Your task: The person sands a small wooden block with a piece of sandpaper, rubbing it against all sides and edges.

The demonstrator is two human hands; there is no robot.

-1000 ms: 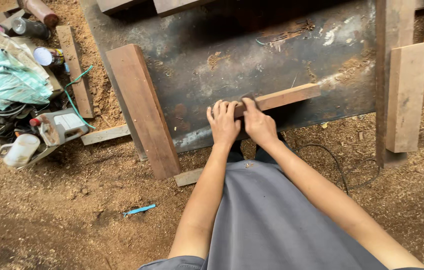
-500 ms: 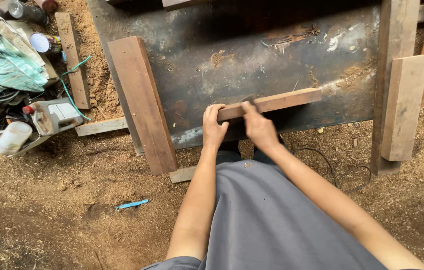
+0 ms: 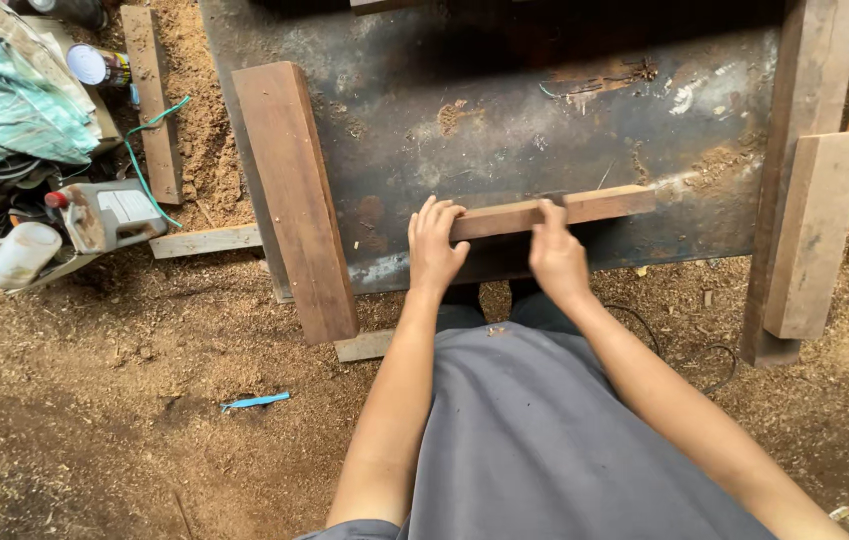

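A narrow wooden strip [image 3: 599,205] lies slanted near the front edge of a dark, stained metal table [image 3: 504,110]. My left hand [image 3: 434,245] grips the strip's left end, fingers curled over its top. My right hand [image 3: 556,255] holds the strip near its middle, with the thumb and fingers on it. The strip's right end rests on the table, free of my hands.
A thick plank [image 3: 296,190] leans on the table's left edge; another board [image 3: 814,230] stands at the right. At the left, on sawdust ground, sit a plastic jug [image 3: 109,212], a white container [image 3: 16,255], a teal cloth [image 3: 14,110] and a can [image 3: 94,65].
My hands have moved apart along the strip: the left now at its left end, the right near the middle. The strip has shifted slightly on the table.
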